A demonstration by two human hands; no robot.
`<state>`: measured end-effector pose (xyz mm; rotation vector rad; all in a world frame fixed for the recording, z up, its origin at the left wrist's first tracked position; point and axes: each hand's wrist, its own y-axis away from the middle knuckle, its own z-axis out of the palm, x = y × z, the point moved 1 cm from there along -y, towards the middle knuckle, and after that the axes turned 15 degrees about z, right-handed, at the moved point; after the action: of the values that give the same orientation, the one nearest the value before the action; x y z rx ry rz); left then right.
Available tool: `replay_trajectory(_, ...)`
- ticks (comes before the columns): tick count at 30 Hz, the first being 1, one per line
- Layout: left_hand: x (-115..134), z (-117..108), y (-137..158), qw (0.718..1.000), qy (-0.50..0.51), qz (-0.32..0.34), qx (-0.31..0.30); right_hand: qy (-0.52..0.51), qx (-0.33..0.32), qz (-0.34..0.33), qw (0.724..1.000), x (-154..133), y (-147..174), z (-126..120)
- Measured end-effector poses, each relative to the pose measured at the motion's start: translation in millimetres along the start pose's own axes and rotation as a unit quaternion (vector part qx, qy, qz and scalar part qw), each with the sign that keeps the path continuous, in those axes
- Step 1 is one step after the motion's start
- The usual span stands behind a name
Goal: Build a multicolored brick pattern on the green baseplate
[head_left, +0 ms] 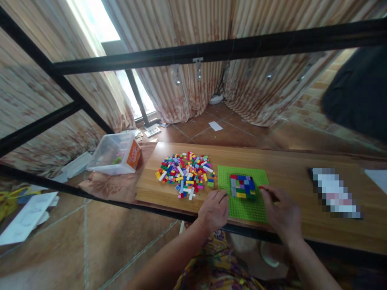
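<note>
A green studded baseplate (pixel 246 211) lies on the wooden table, bearing a low block of toy bricks (pixel 242 186) in blue, red, yellow and grey. My right hand (pixel 284 211) is at the plate's right edge, thumb and finger pinching a small red brick (pixel 261 187) just right of the block. Against the plate's left edge rests my left hand (pixel 213 207), its fingers curled in; what they hold, if anything, is hidden. A pile of loose mixed-colour bricks (pixel 187 173) spreads over the table left of the plate.
A clear plastic box (pixel 105 155) with an orange label stands beyond the table's left end. To the right lies a dark-edged, blurred-out flat object (pixel 335 193), with a white sheet (pixel 376 179) farther over. A black metal bar (pixel 181 54) crosses in front of the curtains.
</note>
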<state>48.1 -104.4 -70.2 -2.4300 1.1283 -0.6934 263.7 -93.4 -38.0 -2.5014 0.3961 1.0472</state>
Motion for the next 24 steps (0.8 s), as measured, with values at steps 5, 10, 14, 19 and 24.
replay_trajectory(5, 2.3, 0.7, 5.5, 0.997, -0.028, 0.075, -0.014, -0.033, -0.18, -0.139, 0.973, -76.8, 13.1, 47.3)
replay_trajectory(10, 3.7, 9.5, 14.4, 0.99, -0.051, 0.134, 0.001, 0.033, -0.267, -0.174, 0.947, -104.1, 11.8, 90.7)
replay_trajectory(14, 3.9, 16.6, 15.8, 0.993, -0.052, 0.101, -0.022, 0.064, -0.293, -0.188, 0.935, -108.2, 8.1, 107.6)
replay_trajectory(19, 5.0, 14.9, 13.1, 0.994, -0.042, 0.098, -0.031, 0.083, -0.269, -0.154, 0.947, -103.4, 4.3, 111.3)
replay_trajectory(24, 5.0, 9.9, 11.5, 0.992, -0.046, 0.115, -0.032, 0.15, -0.247, -0.114, 0.95, -98.7, 6.4, 107.3)
